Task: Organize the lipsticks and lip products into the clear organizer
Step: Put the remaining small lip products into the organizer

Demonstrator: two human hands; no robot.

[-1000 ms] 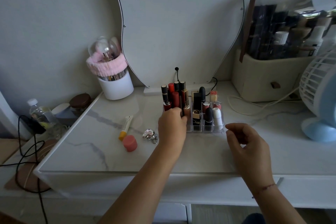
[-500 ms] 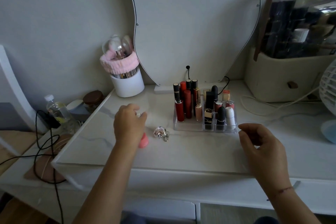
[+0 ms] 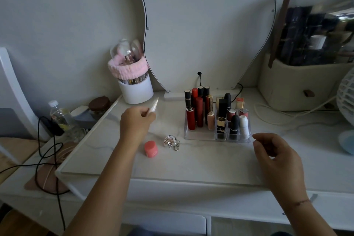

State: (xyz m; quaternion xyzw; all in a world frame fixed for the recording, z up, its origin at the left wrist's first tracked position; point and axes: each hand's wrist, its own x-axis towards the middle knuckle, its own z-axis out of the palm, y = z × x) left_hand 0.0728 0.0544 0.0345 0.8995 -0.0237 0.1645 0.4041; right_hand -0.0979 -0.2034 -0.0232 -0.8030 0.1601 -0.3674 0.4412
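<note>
Our left grip (image 3: pixel 137 122) was closed around a pale tube (image 3: pixel 154 105), whose tip stood out up and to the right of the knuckles (the tube was blurred, so we could not read more of it). To the right of this grip, well apart, the clear organizer (image 3: pixel 199 135) stood on the table (image 3: pixel 191 164), with lipsticks (image 3: pixel 199 115) upright in its compartments. Just below the same grip lay a small pink jar (image 3: pixel 151 149), and to the right of the jar a silver keyring charm (image 3: pixel 171 141). Our right grip (image 3: pixel 275 157) was near the front right corner of the organizer, loosely curled and holding nothing. Behind the left grip stood a white cup (image 3: pixel 137 92) wearing a pink headband (image 3: pixel 127 67).
</note>
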